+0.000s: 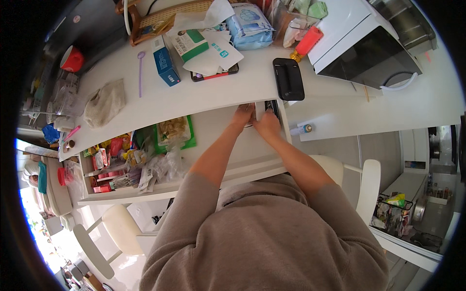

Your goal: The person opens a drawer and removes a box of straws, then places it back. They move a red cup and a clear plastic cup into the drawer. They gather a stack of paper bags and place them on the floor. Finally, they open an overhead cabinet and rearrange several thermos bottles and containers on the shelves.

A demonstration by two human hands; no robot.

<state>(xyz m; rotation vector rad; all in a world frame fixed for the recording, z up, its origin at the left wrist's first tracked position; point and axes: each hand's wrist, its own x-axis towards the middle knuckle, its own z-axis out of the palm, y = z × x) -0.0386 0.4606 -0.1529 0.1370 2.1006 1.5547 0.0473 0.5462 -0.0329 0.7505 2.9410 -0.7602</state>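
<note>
Both my hands reach into the right back part of an open white drawer (233,170). My left hand (243,115) is at a small item by the drawer's back, mostly covered by the fingers. Close beside it, my right hand (268,125) touches or holds a white box-like item (260,110); its grip is partly hidden. A dark item (271,105) lies along the drawer's right wall. Left of my hands is a green-edged food package (174,131), with clear plastic bags (169,160) and many small packets (116,146) farther left.
On the white tabletop (204,94) are a black case (288,79), a blue box (165,63), papers (218,54), a purple spoon (140,74) and a beige cloth (105,103). A microwave (367,54) stands at the right. White chairs (120,229) flank me.
</note>
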